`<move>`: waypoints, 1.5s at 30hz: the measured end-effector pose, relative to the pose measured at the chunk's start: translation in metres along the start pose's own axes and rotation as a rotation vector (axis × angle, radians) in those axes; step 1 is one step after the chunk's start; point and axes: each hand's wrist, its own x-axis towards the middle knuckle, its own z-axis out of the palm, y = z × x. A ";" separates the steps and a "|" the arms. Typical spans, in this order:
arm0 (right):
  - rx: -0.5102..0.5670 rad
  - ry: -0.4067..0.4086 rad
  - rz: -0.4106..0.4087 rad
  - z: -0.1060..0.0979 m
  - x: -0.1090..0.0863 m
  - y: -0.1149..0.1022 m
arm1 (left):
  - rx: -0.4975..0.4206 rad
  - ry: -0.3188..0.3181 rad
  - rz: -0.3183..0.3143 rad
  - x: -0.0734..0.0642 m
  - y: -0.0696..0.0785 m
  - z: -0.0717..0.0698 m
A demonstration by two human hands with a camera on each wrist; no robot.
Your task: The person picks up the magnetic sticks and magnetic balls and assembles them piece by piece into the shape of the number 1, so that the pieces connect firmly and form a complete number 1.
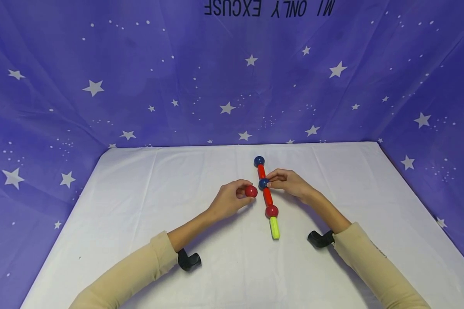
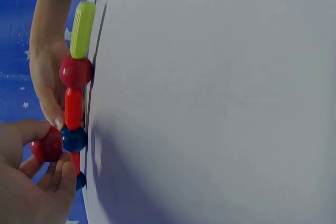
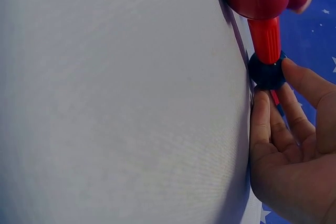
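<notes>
A line of balls and rods lies on the white table, running away from the person. From near to far it has a yellow-green rod (image 1: 275, 228), a red ball (image 1: 272, 211), a red rod (image 1: 268, 197), a blue ball (image 1: 263, 184), another red rod (image 1: 261, 171) and a far blue ball (image 1: 259, 161). My right hand (image 1: 291, 184) pinches the middle blue ball from the right side. A loose red ball (image 1: 251, 191) is pinched between thumb and fingers of my left hand (image 1: 228, 199), just left of the line. In the left wrist view this held ball (image 2: 47, 144) overlaps the middle blue ball's edge.
White cloth (image 1: 139, 206) covers the table. Purple-blue star-patterned fabric (image 1: 197, 86) stands behind it and at both sides. Black wrist-worn pieces (image 1: 189, 260) stick out at both sleeve cuffs, low over the cloth.
</notes>
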 end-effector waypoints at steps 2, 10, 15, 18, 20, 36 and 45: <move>0.003 -0.001 0.000 0.000 0.000 0.001 | -0.005 -0.012 -0.002 -0.004 0.000 0.001; 0.002 0.000 -0.007 -0.001 0.001 0.002 | -0.069 -0.031 0.011 -0.019 -0.001 0.006; 0.013 0.001 -0.006 -0.001 0.001 0.002 | -0.111 -0.048 0.014 -0.027 -0.002 0.011; 0.013 0.002 -0.005 0.000 0.001 0.002 | -0.131 -0.058 0.005 -0.032 -0.002 0.014; 0.009 0.001 -0.007 0.000 0.001 0.001 | -0.143 -0.065 0.001 -0.035 -0.002 0.015; 0.009 -0.001 0.005 -0.001 0.003 0.003 | -0.194 -0.140 -0.033 -0.054 0.011 0.027; 0.018 0.001 0.004 -0.001 0.002 0.002 | -0.216 -0.160 -0.035 -0.063 0.013 0.032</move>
